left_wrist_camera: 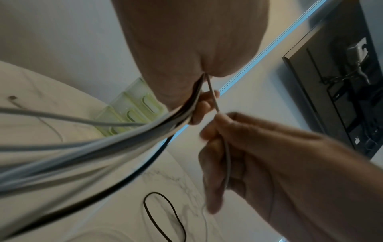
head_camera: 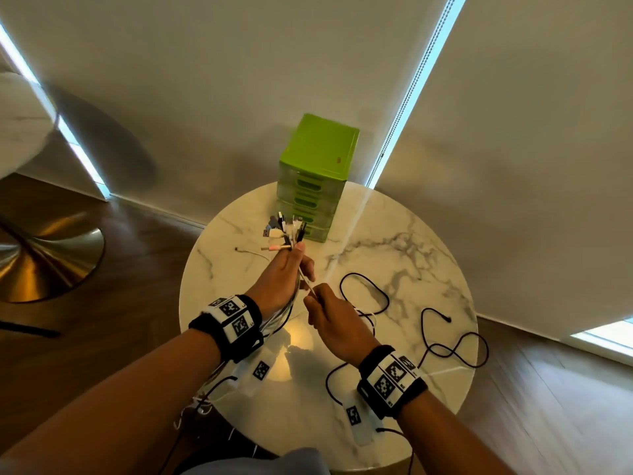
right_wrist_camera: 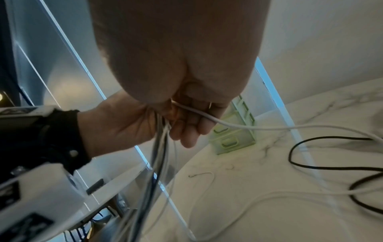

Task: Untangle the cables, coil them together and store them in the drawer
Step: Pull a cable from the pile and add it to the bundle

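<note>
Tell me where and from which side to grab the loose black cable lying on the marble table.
Take the black cable at the rounded loop nearest the right hand, coming down from above with the fingers pinching across the strand. That loop lies flat on the table, apart from the bundle held in the left hand, so it probably lifts cleanly.
</note>
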